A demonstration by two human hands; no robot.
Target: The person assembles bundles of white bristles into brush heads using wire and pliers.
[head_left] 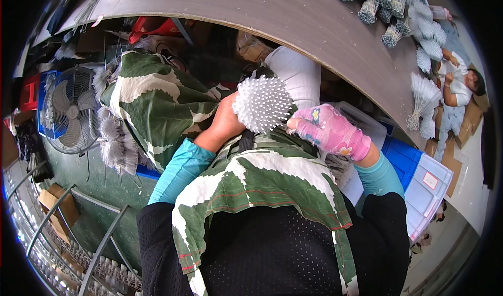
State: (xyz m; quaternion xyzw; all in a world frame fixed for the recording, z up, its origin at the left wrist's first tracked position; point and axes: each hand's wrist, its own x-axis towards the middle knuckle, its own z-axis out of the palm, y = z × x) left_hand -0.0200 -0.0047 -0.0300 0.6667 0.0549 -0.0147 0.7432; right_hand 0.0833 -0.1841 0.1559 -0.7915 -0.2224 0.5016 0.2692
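In front of my lap stands a round, domed bundle [263, 104] of thin stems with pale, bead-like tips, which face up. My left hand [226, 119], bare, is wrapped around its left side; most of those fingers are hidden behind the bundle. My right hand [332, 131] wears a pink flowered glove with bare fingertips. It is beside the bundle's right edge, thumb and fingers drawn together. Anything in that pinch is too small to make out. A green and white camouflage apron [262, 173] covers my lap under both hands.
Ahead curves the edge of a brown table [293, 20], with several wire-stem bundles [390, 5] at its right. A fan [72, 111] stands at left, near a metal rack [99, 249]. Blue and white bins [419, 186] sit by my right elbow. Another person [461, 83] is at far right.
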